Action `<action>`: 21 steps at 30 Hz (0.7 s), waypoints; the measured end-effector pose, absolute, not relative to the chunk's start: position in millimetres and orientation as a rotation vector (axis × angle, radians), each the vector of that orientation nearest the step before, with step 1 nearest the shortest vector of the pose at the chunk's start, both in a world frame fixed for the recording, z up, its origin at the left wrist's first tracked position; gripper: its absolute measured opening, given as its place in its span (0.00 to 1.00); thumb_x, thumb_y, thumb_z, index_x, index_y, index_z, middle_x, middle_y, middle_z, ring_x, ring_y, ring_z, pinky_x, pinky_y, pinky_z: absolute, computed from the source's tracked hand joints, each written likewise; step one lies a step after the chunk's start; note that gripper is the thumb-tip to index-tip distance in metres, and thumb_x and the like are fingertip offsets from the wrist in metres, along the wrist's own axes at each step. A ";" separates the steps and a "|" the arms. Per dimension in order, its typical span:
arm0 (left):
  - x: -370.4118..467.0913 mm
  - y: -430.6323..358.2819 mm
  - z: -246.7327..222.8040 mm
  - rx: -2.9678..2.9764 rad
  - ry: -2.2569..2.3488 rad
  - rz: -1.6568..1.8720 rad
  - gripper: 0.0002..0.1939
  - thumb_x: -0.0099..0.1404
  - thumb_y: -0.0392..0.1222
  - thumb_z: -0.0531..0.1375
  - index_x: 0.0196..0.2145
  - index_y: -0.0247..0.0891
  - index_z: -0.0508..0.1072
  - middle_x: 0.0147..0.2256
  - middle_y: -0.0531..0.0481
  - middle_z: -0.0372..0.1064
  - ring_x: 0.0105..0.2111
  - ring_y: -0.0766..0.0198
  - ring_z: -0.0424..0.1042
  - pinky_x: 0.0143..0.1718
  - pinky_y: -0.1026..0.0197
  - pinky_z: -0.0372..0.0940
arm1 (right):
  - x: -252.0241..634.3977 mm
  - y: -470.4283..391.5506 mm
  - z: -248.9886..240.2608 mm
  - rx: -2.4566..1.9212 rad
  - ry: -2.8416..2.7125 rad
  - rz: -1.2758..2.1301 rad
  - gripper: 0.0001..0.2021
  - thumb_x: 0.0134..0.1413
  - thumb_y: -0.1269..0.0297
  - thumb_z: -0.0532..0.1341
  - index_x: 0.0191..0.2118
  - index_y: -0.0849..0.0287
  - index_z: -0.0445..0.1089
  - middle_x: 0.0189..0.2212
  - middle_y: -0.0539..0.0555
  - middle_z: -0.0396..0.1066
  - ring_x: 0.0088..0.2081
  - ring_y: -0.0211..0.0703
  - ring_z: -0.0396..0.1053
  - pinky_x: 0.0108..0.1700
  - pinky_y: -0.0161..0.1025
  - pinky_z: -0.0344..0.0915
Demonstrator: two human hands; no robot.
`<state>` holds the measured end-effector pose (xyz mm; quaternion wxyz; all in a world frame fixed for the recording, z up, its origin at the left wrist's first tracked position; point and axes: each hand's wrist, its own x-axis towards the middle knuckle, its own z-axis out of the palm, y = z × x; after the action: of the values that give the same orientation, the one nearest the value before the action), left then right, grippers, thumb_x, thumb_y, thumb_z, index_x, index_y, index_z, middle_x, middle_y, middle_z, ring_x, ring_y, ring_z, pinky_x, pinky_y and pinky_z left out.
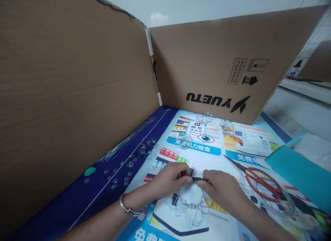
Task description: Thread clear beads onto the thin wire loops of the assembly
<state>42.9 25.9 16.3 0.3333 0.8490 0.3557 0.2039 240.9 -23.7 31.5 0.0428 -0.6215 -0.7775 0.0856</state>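
Note:
Near the bottom centre, a ring of clear beads and looped wire (192,205) lies on the printed sheet, its upper part reaching up to both hands. My left hand (172,177), with a silver bangle on the wrist, is closed in a pinch at the ring's upper left. My right hand (219,185) is closed around a small tool with dark jaws (198,179), whose tip meets the fingers of my left hand. A bit of yellow shows on the tool's handle. What exactly my left fingertips pinch is too small to make out.
Red-handled scissors (263,184) and a clear round dish (287,206) lie at the right, beside a teal folder (300,172). Loose clear beads (115,181), a green disc (90,171) and wires (124,142) lie left. Beaded wire pieces (204,118) sit farther back, below cardboard walls (207,61).

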 end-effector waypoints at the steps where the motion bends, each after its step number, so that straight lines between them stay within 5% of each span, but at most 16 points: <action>1: 43.0 26.9 14.8 2.217 0.928 0.536 0.05 0.61 0.37 0.54 0.29 0.36 0.67 0.25 0.55 0.64 0.26 0.69 0.62 0.26 0.68 0.53 | 241.0 -24.0 30.9 -1.897 -2.382 0.256 0.13 0.56 0.54 0.51 0.28 0.55 0.63 0.25 0.49 0.69 0.29 0.41 0.66 0.25 0.34 0.43; 21: 41.4 26.6 10.2 2.178 0.982 0.577 0.08 0.61 0.30 0.48 0.28 0.37 0.64 0.26 0.55 0.65 0.27 0.68 0.62 0.29 0.67 0.54 | 247.2 -27.8 24.1 -1.594 -2.524 -0.187 0.08 0.53 0.58 0.58 0.27 0.55 0.66 0.25 0.50 0.66 0.31 0.43 0.62 0.31 0.38 0.49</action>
<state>41.4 26.6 10.2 0.3353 0.8348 0.3764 0.2213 247.2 -27.8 24.1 0.0751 -0.5315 -0.8414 -0.0622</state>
